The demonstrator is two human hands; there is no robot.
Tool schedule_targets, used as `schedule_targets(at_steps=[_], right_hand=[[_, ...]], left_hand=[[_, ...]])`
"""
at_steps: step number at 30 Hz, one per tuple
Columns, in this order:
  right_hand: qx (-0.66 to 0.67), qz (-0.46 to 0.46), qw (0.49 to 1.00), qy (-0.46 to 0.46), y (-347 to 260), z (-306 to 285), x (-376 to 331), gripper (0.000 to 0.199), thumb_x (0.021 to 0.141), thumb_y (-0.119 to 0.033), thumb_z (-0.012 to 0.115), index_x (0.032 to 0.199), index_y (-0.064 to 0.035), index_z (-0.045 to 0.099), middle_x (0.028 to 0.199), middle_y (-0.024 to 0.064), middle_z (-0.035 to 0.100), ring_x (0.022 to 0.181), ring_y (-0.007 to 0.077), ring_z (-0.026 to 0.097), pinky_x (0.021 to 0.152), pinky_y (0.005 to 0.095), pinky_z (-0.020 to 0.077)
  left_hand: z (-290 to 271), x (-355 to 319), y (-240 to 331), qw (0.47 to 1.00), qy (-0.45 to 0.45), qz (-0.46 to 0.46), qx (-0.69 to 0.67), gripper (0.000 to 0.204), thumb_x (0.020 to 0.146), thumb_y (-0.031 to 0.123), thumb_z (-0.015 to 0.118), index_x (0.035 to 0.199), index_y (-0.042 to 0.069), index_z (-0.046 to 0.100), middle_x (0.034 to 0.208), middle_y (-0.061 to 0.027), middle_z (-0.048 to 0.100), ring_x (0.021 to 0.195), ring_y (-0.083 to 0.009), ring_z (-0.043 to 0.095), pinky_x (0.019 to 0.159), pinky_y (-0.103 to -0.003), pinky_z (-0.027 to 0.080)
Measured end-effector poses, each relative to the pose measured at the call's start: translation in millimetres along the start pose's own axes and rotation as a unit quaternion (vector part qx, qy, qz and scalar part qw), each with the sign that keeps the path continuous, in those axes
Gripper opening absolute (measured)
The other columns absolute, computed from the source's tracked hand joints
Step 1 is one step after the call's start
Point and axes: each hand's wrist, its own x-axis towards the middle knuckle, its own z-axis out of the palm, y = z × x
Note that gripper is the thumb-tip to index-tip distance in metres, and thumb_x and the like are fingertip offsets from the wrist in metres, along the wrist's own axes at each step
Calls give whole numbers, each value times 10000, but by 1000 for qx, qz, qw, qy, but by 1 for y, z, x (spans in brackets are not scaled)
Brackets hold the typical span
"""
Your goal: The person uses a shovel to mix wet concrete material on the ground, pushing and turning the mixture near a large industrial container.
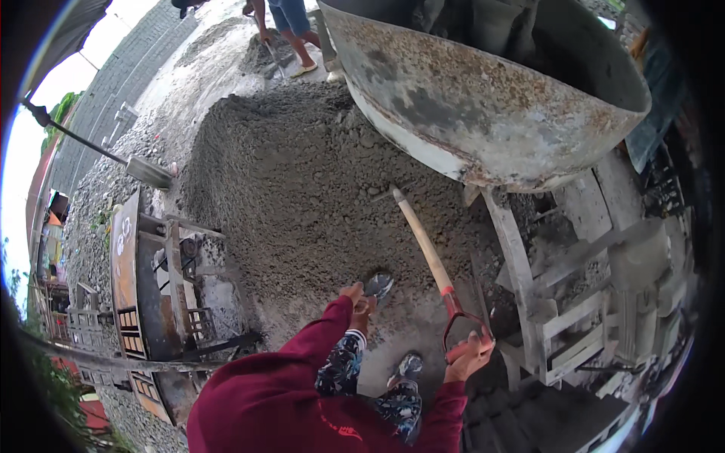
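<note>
My right hand is closed around the red D-shaped handle of a shovel. Its pale wooden shaft slants up and away, and the far end is sunk in a heap of wet grey concrete mix, so the blade is hidden. My left hand is held out above my forward leg, close to my shoe, apart from the shovel. Its fingers look curled; whether anything is inside them is hidden.
A large rusty mixer drum overhangs the heap at upper right, on a worn frame. A metal-framed machine stands at left. Far off, another person works with a tool by more mix. A block wall runs along upper left.
</note>
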Motion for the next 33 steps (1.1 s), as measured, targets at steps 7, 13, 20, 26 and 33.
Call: schedule_targets(at_steps=[7,13,20,26,33], right_hand=[[-192,213,947,145,209,-147,76,194,682,-92,596,864,-40,556,661,8,471,543,123,462,480,270,386],[-119,214,930,275,152,-25,-3,146,678,-93,599,811,-76,541,661,9,474,515,120,443,416,269,373],[-176,153,926,296,115,-55,-40,165,707,-112,584,858,-45,590,626,15,503,451,115,417,383,259,358],[-242,246,891,295,55,-135,-101,126,733,-158,578,807,-76,518,598,14,453,455,136,442,383,290,355],[-226,470,835,178,56,-170,-121,111,786,-186,579,835,-92,545,634,33,516,486,159,481,404,314,389]], left_hand=[[108,169,73,988,-134,-38,70,855,780,623,545,1340,5,356,1142,-224,563,954,-333,603,809,-499,493],[175,253,131,989,-146,15,-38,596,812,433,632,1234,53,449,1012,-148,595,846,-277,624,748,-461,508],[180,214,105,986,-101,-50,-126,145,867,203,583,864,74,516,633,-53,478,479,-184,470,460,-381,432],[116,113,53,986,-37,-113,-112,156,845,198,590,874,68,508,636,-63,498,495,-204,507,469,-398,461],[-41,66,37,985,120,-50,-112,188,787,170,610,807,-4,541,609,-96,538,453,-242,541,425,-409,479]])
